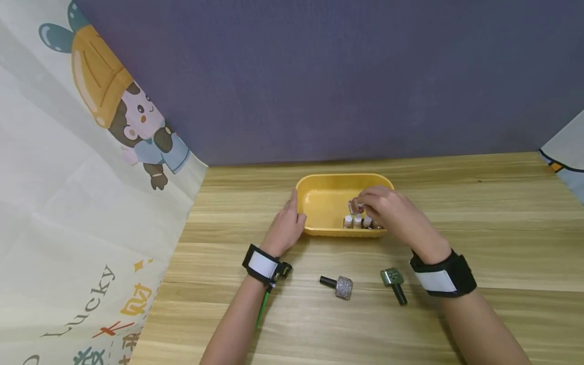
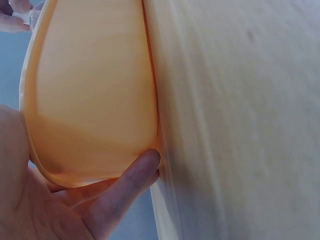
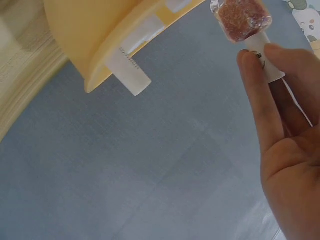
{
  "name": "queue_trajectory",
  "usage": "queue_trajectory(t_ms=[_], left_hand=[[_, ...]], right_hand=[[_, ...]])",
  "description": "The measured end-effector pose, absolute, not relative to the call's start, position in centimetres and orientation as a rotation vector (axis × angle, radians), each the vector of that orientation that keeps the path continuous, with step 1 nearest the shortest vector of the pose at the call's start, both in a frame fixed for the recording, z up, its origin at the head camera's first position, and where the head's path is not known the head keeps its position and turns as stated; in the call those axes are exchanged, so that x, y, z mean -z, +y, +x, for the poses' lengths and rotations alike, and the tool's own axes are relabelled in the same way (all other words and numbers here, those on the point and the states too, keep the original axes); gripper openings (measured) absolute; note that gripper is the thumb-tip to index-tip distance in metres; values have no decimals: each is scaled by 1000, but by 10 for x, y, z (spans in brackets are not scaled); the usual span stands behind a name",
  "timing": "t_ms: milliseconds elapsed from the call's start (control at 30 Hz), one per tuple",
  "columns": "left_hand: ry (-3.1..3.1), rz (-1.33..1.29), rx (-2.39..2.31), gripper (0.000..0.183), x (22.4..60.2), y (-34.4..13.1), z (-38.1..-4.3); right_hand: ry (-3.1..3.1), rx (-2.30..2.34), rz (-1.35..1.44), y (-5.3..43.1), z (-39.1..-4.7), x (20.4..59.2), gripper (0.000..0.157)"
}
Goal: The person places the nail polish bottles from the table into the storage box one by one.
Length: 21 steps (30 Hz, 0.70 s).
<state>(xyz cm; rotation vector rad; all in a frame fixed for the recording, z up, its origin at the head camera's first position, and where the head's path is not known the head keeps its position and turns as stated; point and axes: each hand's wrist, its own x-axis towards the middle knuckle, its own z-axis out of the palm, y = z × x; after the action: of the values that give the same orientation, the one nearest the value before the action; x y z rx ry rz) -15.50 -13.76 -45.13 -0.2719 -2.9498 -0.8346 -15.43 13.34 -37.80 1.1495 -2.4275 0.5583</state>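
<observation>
My left hand (image 1: 285, 228) holds the left end of a yellow plastic basket (image 1: 345, 232), fingers against its outer wall; one finger (image 2: 142, 165) lies low on the wall near the tabletop. Over the basket's right half, my right hand (image 1: 385, 205) pinches a nail polish bottle (image 3: 244, 19) by its white cap (image 3: 267, 62). That bottle is clear with reddish-brown glitter, and its glass end points away from the fingers. Below it, several white-capped nail polish bottles (image 1: 358, 222) stand in a row along the basket's near wall. The right hand partly covers the row's right end.
On the wooden table (image 1: 502, 228), nearer me, lie a silver-glitter nail polish bottle (image 1: 343, 288) and a dark green one (image 1: 392, 277), both with black caps. A blue-grey panel (image 1: 365, 76) rises behind the table. A printed curtain (image 1: 105, 203) hangs at the left.
</observation>
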Motion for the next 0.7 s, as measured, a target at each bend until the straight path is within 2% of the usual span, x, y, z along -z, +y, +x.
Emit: queue_trajectory(t_ms=[300, 700], left_hand=[[-2946, -264, 838, 67, 452, -137, -157], [-2943, -234, 851, 67, 451, -134, -159]], right_hand=[[-2460, -523, 1133, 137, -162, 384, 18], [-2557, -497, 1140, 138, -172, 392, 9]])
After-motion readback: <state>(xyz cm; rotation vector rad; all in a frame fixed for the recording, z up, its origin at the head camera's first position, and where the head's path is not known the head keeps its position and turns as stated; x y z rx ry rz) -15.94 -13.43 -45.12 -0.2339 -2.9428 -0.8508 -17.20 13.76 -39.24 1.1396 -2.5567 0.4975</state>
